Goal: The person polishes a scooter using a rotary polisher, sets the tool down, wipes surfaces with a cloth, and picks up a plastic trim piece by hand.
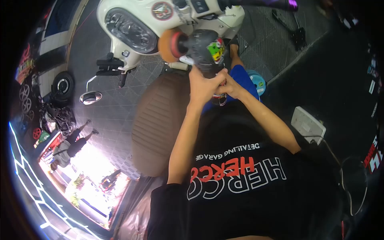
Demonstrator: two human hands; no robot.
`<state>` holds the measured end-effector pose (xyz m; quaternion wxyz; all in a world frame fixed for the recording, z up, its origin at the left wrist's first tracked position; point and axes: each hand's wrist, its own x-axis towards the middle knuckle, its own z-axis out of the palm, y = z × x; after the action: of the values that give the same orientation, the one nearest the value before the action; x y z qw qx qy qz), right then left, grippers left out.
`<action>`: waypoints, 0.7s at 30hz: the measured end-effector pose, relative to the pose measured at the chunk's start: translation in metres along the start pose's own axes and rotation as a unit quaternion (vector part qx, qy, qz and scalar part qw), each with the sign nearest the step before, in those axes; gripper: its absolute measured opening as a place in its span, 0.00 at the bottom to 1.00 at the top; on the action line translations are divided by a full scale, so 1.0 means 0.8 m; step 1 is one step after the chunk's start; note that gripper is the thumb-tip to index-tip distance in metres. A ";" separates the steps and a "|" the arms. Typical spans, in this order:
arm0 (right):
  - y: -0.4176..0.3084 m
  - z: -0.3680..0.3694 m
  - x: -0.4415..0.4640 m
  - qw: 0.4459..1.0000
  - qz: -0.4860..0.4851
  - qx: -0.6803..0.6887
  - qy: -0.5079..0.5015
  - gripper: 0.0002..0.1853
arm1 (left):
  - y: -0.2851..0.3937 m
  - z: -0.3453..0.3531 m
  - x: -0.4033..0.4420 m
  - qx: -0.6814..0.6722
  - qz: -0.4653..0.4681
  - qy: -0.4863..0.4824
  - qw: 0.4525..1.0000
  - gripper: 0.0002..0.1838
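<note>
Both of my hands are on a dark power polisher (201, 45) with colourful stickers, held in front of my black shirt. My left hand (203, 87) is closed round its body, thumb up along the side. Against the lower end, my right hand (232, 87) grips with its fingers near the left ones. An orange foam pad (169, 46) on a red backing plate faces left. It is close to the cream-white scooter (144, 12); I cannot tell whether they touch. Just below the pad lies the scooter's brown ribbed seat (154, 128).
A scooter mirror (91, 97) sticks out at left, with a loose wheel (63, 86) beyond it. Another person (68, 150) is near the bright doorway. At my right are a blue round stool (257, 83) and a white box (308, 123) with a cord.
</note>
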<state>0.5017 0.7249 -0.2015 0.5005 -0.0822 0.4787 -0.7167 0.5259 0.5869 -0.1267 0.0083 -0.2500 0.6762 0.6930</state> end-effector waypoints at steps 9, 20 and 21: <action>0.056 -0.046 0.007 0.974 0.109 0.198 0.020 0.41 | 0.008 0.026 0.024 0.149 -0.037 0.059 0.986 0.31; 0.045 -0.041 -0.004 0.977 0.062 0.185 0.084 0.35 | -0.005 0.027 0.026 0.101 -0.033 0.035 0.994 0.37; 0.046 -0.054 0.005 0.977 0.058 0.195 0.057 0.33 | -0.003 0.029 0.035 0.124 -0.045 0.035 0.991 0.37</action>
<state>0.4973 0.7462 -0.2539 0.5191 0.0858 0.3616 -0.7697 0.4945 0.5996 -0.1399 0.0462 -0.3012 0.7450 0.5934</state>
